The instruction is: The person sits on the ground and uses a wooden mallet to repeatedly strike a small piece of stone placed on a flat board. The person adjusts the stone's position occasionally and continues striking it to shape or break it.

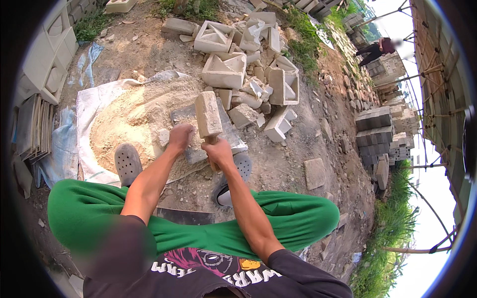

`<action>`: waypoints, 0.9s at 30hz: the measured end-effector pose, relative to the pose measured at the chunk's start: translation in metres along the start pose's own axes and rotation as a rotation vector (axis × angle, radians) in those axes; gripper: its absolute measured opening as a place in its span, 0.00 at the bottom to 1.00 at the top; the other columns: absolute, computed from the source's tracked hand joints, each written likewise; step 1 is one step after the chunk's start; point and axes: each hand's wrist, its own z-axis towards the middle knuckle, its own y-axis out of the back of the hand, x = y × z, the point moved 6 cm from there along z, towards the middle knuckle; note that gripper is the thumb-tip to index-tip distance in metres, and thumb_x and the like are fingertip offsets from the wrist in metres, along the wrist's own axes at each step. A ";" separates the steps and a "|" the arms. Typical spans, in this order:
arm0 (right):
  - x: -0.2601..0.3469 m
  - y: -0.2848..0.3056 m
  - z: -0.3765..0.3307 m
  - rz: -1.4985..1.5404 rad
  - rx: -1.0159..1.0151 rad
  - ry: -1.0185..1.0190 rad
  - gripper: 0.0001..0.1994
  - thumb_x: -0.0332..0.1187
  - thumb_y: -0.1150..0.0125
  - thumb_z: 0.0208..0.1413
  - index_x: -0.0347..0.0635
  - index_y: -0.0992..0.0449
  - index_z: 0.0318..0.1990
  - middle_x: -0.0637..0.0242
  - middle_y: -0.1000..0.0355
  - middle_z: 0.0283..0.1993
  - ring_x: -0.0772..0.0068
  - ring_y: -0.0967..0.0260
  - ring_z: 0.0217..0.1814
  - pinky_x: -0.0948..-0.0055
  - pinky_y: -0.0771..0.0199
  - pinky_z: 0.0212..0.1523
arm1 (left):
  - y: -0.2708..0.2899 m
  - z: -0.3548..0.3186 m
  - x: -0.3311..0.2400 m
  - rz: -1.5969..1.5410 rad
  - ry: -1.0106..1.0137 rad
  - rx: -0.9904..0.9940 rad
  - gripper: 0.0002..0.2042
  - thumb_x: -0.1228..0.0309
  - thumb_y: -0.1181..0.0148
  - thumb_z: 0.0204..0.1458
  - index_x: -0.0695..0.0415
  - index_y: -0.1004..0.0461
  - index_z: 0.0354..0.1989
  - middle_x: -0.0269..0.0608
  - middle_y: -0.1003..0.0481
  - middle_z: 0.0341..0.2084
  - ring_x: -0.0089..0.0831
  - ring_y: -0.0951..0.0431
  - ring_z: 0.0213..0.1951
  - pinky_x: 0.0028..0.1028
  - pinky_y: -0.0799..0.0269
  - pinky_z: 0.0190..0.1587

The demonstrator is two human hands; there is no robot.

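Note:
My right hand (217, 150) is wrapped round the short handle of a mallet (207, 113) with a big, dust-covered block for a head. The mallet head is raised over a flat dark grey slab (228, 130) lying on the ground between my feet. My left hand (182, 138) is closed low over the slab's left part; whatever its fingers hold is hidden. A pale broken lump (163, 136) lies beside that hand. Left of the slab, crushed sandy rubble (121, 121) is heaped on a white woven sheet (89, 107).
Beyond the slab lies a pile of broken pale concrete blocks (224, 70). Moulded blocks (52, 37) and thin boards (34, 130) are stacked at the left. Grey blocks (373, 130) stand at the right, with a person (380, 48) farther off. My grey clogs (128, 164) flank the work area.

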 end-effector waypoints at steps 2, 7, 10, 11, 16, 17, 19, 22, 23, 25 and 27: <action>0.003 -0.003 0.001 0.032 -0.068 0.121 0.14 0.38 0.32 0.45 0.33 0.22 0.29 0.62 0.25 0.21 0.71 0.27 0.19 0.68 0.27 0.24 | 0.013 -0.003 -0.001 -0.047 -0.045 -0.092 0.02 0.72 0.37 0.47 0.52 0.21 0.29 0.39 0.22 0.31 0.41 0.23 0.44 0.40 0.31 0.52; -0.045 -0.037 0.025 -0.054 -0.103 0.270 0.16 0.39 0.32 0.45 0.31 0.22 0.31 0.60 0.25 0.21 0.67 0.26 0.22 0.67 0.27 0.26 | 0.032 -0.020 0.032 0.177 0.037 -0.313 0.08 0.69 0.38 0.51 0.51 0.21 0.40 0.36 0.23 0.47 0.37 0.29 0.57 0.43 0.44 0.64; -0.073 -0.041 0.032 -0.364 -0.077 0.083 0.22 0.45 0.32 0.42 0.30 0.21 0.33 0.47 0.22 0.29 0.47 0.22 0.33 0.59 0.24 0.36 | 0.043 -0.038 0.043 0.198 0.135 -0.303 0.11 0.67 0.38 0.51 0.50 0.21 0.44 0.37 0.25 0.52 0.35 0.32 0.60 0.42 0.46 0.66; -0.079 -0.041 0.033 -0.430 -0.044 -0.002 0.23 0.46 0.33 0.42 0.30 0.21 0.34 0.45 0.22 0.32 0.44 0.22 0.36 0.58 0.23 0.38 | 0.043 -0.042 0.046 0.187 0.152 -0.276 0.13 0.67 0.39 0.52 0.50 0.22 0.46 0.38 0.26 0.53 0.36 0.32 0.61 0.42 0.46 0.66; -0.027 -0.041 0.010 -0.259 -0.125 0.137 0.21 0.43 0.34 0.41 0.30 0.20 0.34 0.43 0.22 0.36 0.44 0.22 0.41 0.57 0.23 0.42 | 0.036 -0.076 0.063 0.130 0.161 -0.239 0.23 0.68 0.39 0.51 0.51 0.27 0.58 0.45 0.32 0.60 0.42 0.35 0.63 0.45 0.46 0.66; -0.015 -0.040 0.002 -0.204 -0.157 0.210 0.21 0.43 0.34 0.40 0.30 0.20 0.34 0.42 0.22 0.36 0.44 0.22 0.41 0.57 0.23 0.43 | 0.034 -0.080 0.066 0.135 0.141 -0.227 0.24 0.68 0.39 0.51 0.51 0.29 0.59 0.46 0.33 0.61 0.44 0.36 0.63 0.45 0.45 0.65; -0.022 -0.047 0.001 -0.215 -0.055 0.179 0.22 0.43 0.34 0.40 0.29 0.21 0.36 0.42 0.22 0.38 0.44 0.22 0.43 0.58 0.23 0.43 | 0.035 -0.085 0.063 0.144 0.087 -0.196 0.27 0.69 0.39 0.50 0.50 0.31 0.62 0.47 0.35 0.62 0.46 0.36 0.63 0.45 0.42 0.64; -0.048 -0.055 0.006 -0.336 0.021 0.063 0.23 0.44 0.33 0.40 0.30 0.20 0.37 0.42 0.22 0.37 0.44 0.22 0.43 0.59 0.23 0.43 | 0.034 -0.080 0.060 0.107 0.177 -0.125 0.29 0.71 0.37 0.48 0.50 0.32 0.62 0.47 0.35 0.61 0.47 0.36 0.63 0.44 0.39 0.64; -0.061 -0.056 0.008 -0.395 0.032 0.012 0.23 0.44 0.33 0.40 0.30 0.20 0.37 0.43 0.22 0.37 0.44 0.22 0.43 0.59 0.23 0.43 | 0.036 -0.076 0.058 0.089 0.207 -0.103 0.29 0.71 0.37 0.47 0.50 0.33 0.62 0.47 0.35 0.61 0.47 0.36 0.63 0.43 0.38 0.64; -0.072 -0.057 0.012 -0.316 0.016 0.003 0.25 0.46 0.32 0.40 0.27 0.20 0.36 0.44 0.21 0.32 0.47 0.21 0.39 0.61 0.22 0.41 | 0.040 -0.077 0.055 0.061 0.281 -0.055 0.30 0.72 0.36 0.46 0.49 0.33 0.62 0.47 0.34 0.60 0.48 0.37 0.62 0.42 0.36 0.63; -0.065 -0.047 0.020 -0.265 0.038 0.016 0.27 0.47 0.32 0.40 0.25 0.21 0.35 0.44 0.21 0.30 0.49 0.20 0.36 0.61 0.22 0.39 | 0.042 -0.070 0.057 0.066 0.354 -0.072 0.32 0.72 0.34 0.44 0.49 0.33 0.62 0.48 0.34 0.59 0.49 0.36 0.61 0.42 0.36 0.63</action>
